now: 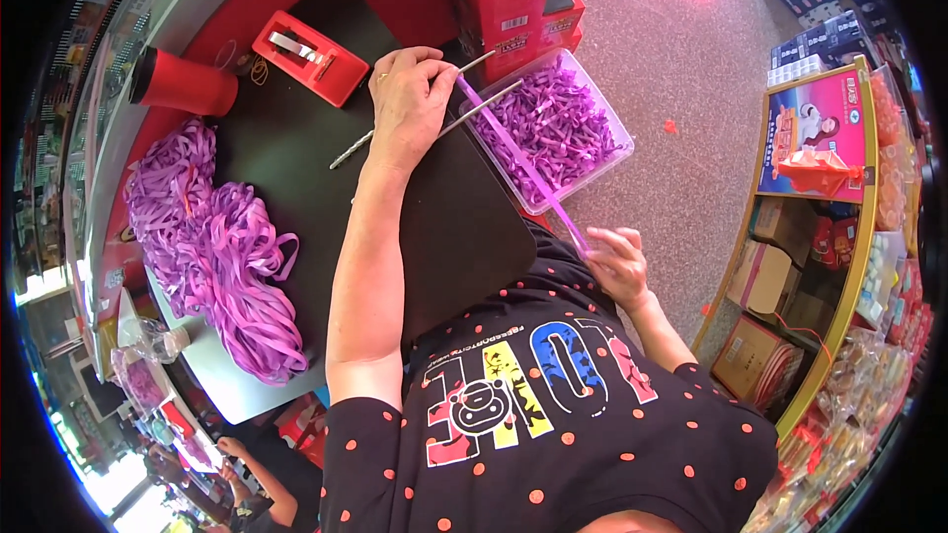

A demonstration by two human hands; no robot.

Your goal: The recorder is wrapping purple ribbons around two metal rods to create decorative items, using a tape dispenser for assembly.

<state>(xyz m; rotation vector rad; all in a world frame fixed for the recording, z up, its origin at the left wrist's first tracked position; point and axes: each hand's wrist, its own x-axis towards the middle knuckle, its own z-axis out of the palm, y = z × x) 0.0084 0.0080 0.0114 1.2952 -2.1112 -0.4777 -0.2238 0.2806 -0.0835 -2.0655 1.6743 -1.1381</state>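
**A:** Stretching tight across the centre of the frame, that purple ribbon strip [523, 163] runs from the left hand [407, 104] up top down to the right hand [614, 259] at centre right.

**B:** Left hand's closed down, fingers pinched on the upper end of the strip along with the thin metal rods [474, 99] that cross under it. Right hand has thumb and fingers nipped together on the lower end, just above the black dotted shirt [553, 405].

**A:** Risk number one, I'd say: the strip hangs past the edge of the dark counter [296, 153], over the clear tub of cut purple pieces [558, 128]. A slack pinch on either end and it would likely drop into the tub or onto the floor.

**B:** And those rods look slippery. One pokes out toward the tub, the other trails back to the left across the counter. If the grip rolls, they could slide apart and the strip would lose its tension.

**A:** Also watching that big heap of purple ribbon loops [222, 247] at left. It spills close to the counter's edge; a forearm sweep could drag it off.

**B:** Red tape dispenser [308, 56] and red cup [183, 82] at upper left sit well apart from the hands. I see less trouble there.
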